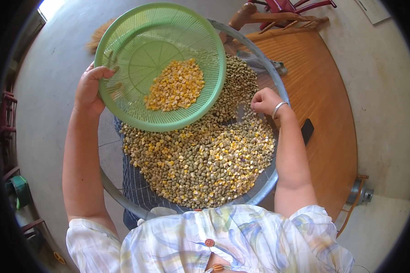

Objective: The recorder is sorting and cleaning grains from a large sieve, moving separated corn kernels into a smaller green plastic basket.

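My left hand [92, 87] grips the rim of a light green plastic sieve basket [136, 41] at its left side, thumb over the edge. Yellow corn kernels [177, 86] lie heaped in the basket, which is tilted over a large round mesh sieve [109, 159]. Across that sieve spread greenish-brown beans [187, 159], mixed with corn in the near part and mostly plain at the far right. Just above the beans, by the sieve's right rim, my right hand [265, 101] has its fingers pinched together. Whatever they hold, if anything, is too small to tell.
A wooden slatted table [314, 91] stands right of the sieve, with a dark phone-like object [307, 131] on it near my right forearm. Behind are a dark red chair [287, 7] and a straw broom [100, 36]. A green object [20, 191] sits at the far left.
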Motion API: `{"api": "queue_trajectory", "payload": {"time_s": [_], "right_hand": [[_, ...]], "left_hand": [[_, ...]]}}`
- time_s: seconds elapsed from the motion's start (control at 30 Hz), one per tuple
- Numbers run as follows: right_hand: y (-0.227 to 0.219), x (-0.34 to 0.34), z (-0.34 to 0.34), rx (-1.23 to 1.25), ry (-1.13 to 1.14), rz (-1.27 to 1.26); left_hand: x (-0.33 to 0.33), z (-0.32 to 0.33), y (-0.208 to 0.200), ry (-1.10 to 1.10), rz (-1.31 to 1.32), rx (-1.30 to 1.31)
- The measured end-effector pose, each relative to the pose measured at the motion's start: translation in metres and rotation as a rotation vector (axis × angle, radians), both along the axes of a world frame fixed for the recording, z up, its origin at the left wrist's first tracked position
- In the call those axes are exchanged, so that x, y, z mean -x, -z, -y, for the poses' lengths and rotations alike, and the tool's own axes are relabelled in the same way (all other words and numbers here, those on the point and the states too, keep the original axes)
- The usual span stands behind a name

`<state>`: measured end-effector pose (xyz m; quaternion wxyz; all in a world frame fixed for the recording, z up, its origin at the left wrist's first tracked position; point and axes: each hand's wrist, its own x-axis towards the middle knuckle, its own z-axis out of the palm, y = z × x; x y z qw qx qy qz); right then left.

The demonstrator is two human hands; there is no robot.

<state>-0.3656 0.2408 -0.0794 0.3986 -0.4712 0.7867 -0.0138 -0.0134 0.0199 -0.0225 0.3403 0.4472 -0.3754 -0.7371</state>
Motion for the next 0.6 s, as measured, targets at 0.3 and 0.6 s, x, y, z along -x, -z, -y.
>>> {"api": "queue_trajectory", "payload": {"time_s": [0.3,0.6], "right_hand": [[-0.008,-0.003,0.003,-0.295,0.124,-0.085],[0.004,0.003,0.001,-0.173,-0.113,-0.263]], "left_hand": [[0.000,-0.001,-0.002,0.006,-0.014,-0.005],[0.000,-0.002,-0.005,0.056,-0.015,0.019]]}}
